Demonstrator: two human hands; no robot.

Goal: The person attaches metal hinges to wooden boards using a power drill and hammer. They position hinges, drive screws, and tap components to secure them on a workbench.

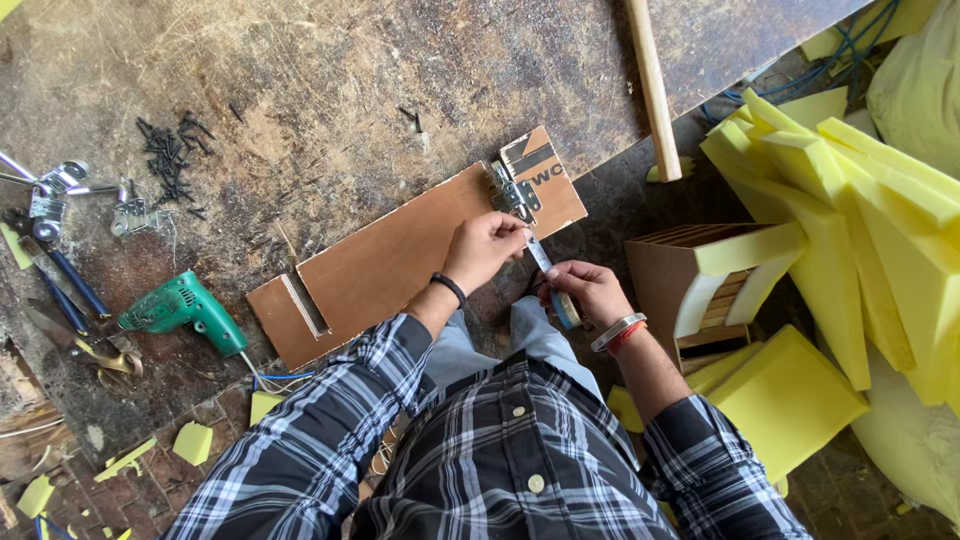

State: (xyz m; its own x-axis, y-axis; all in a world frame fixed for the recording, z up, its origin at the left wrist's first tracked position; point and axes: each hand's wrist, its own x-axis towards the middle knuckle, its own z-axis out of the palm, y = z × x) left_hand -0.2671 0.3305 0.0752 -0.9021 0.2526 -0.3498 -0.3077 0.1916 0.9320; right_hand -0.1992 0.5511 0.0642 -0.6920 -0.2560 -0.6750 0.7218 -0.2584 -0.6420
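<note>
A long brown plywood board [400, 260] lies on the worn workbench [300, 90], its end over the bench edge. A metal hinge [512, 192] sits on the board near that end. My left hand [483, 250] pinches the tip of a screwdriver [548, 272] just below the hinge. My right hand [590, 292] grips the screwdriver's blue handle. Both hands are over the board's near edge, above my lap.
A green electric drill [180, 310] lies at the bench's left front. Black screws [172, 160], metal hardware [60, 195] and pliers [75, 335] are at the left. A wooden stick [653, 90] crosses the bench. Yellow foam blocks [850, 230] and a wooden frame [680, 275] stand at the right.
</note>
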